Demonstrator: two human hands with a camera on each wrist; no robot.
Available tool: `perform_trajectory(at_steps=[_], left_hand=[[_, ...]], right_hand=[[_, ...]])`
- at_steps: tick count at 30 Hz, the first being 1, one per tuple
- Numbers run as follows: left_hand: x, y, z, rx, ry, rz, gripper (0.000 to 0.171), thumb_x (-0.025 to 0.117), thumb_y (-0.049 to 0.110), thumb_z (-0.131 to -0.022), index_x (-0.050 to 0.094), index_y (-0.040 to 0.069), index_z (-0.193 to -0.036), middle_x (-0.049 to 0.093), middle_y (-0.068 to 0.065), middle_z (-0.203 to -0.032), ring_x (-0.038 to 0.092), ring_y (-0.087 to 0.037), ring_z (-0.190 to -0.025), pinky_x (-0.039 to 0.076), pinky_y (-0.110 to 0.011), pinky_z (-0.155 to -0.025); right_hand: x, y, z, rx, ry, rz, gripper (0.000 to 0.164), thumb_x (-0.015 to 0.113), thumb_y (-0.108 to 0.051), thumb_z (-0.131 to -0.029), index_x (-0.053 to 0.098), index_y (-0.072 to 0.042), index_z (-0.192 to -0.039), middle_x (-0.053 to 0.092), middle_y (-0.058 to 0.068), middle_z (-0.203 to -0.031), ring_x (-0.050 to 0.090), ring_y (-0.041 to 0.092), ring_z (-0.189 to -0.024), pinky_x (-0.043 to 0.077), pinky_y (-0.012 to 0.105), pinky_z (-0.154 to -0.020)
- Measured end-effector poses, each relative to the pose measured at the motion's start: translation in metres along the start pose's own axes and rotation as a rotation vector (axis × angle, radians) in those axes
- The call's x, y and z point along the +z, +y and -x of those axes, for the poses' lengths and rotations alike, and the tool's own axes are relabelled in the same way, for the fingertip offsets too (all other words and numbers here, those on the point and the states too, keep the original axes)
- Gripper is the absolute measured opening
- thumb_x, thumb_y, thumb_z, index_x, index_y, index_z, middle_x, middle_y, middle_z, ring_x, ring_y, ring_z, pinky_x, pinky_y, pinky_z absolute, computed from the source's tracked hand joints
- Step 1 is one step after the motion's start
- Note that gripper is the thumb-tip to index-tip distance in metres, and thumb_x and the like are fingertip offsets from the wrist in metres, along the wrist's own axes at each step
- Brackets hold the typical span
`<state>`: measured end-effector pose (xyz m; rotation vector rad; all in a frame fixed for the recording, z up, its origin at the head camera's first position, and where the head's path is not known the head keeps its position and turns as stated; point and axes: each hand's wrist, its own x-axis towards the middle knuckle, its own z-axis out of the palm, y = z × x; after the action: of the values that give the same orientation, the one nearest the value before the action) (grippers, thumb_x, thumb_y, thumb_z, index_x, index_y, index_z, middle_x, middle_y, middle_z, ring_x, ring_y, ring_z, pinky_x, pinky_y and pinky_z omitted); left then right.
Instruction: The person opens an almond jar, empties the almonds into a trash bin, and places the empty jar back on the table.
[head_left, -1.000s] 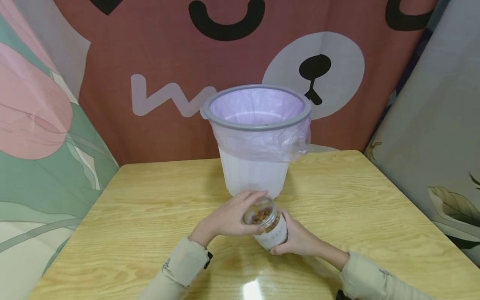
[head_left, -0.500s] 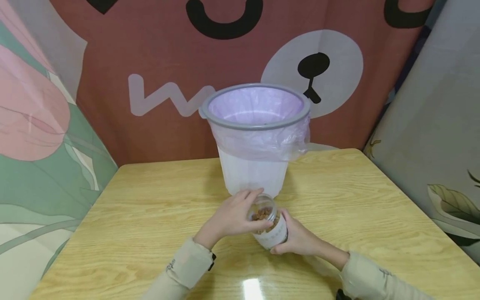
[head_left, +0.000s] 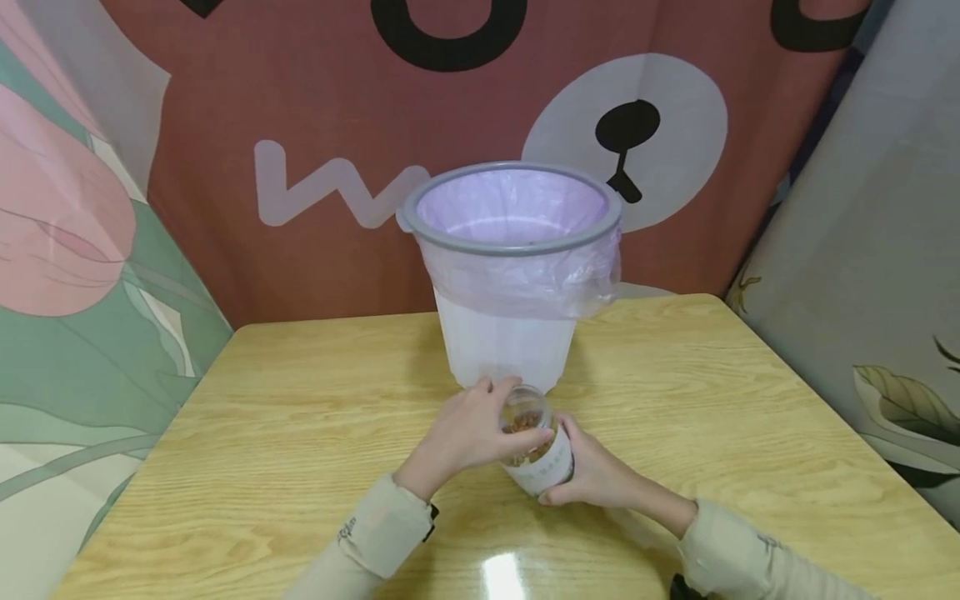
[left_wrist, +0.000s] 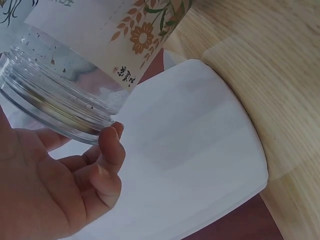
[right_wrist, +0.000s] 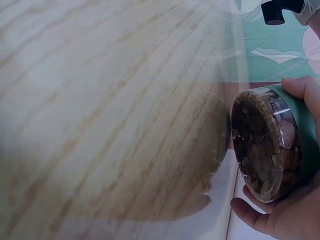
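A clear jar (head_left: 546,468) with a pale printed label and brown bits inside is tilted in front of the bin. My right hand (head_left: 596,477) grips its lower part from the right. My left hand (head_left: 463,433) has thumb and fingers curled round the clear rim at its top. In the left wrist view, the see-through lid (left_wrist: 50,112) shows at the jar's mouth, with my fingertips (left_wrist: 112,147) on its edge. The right wrist view shows the jar's base (right_wrist: 257,147), packed with brown pieces, held up over the wood surface.
A white bin (head_left: 506,350) with a grey rim and a purple plastic liner (head_left: 517,279) stands right behind the hands. The wooden table (head_left: 315,400) spreads to both sides. A red printed cloth (head_left: 337,92) hangs behind it, with patterned panels at left and right.
My left hand has shifted slightly right, and its thumb has swung across the jar's rim, in a turning motion. My right hand keeps its grip on the jar almost unmoved.
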<state>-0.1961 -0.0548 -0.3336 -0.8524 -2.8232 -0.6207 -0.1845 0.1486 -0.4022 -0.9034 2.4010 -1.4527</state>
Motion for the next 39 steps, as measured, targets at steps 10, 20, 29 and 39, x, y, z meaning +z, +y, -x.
perform_trajectory(at_steps=[10,20,29,39], left_hand=[[0.001,0.002,0.000,-0.063,0.070,-0.052,0.076,0.043,0.075,-0.071,0.056,0.007,-0.101,0.053,-0.002,-0.083,0.049,-0.012,-0.064,0.039,-0.023,-0.050],[0.001,-0.009,-0.003,0.165,0.005,0.100,0.084,0.039,0.067,-0.080,0.022,0.013,-0.142,0.026,-0.013,-0.142,0.030,-0.027,-0.126,0.039,-0.047,-0.088],[0.000,-0.019,-0.007,0.518,-0.064,0.247,0.077,0.056,0.024,-0.068,0.030,0.021,-0.140,0.013,-0.004,-0.147,0.016,-0.021,-0.132,0.027,-0.051,-0.096],[-0.005,-0.021,-0.005,0.433,-0.125,0.247,0.079,0.058,0.018,-0.065,0.032,0.025,-0.139,0.022,-0.005,-0.144,0.020,-0.019,-0.130,0.030,-0.050,-0.093]], right_hand=[[0.000,-0.004,-0.003,0.009,-0.024,0.012,0.088,0.076,-0.016,-0.064,0.021,0.000,-0.131,0.048,0.011,-0.114,0.052,0.022,-0.097,0.044,0.030,-0.079],[-0.001,-0.003,-0.002,0.000,-0.010,0.018,0.087,0.077,-0.016,-0.064,0.023,-0.001,-0.130,0.049,0.009,-0.113,0.052,0.021,-0.096,0.044,0.032,-0.080],[0.000,-0.001,-0.003,0.015,0.013,0.016,0.089,0.079,-0.017,-0.062,0.024,-0.001,-0.130,0.049,0.008,-0.112,0.052,0.021,-0.095,0.044,0.033,-0.080],[-0.001,0.000,-0.002,0.022,0.007,0.001,0.091,0.079,-0.017,-0.062,0.022,-0.002,-0.131,0.049,0.008,-0.113,0.052,0.021,-0.097,0.043,0.034,-0.082]])
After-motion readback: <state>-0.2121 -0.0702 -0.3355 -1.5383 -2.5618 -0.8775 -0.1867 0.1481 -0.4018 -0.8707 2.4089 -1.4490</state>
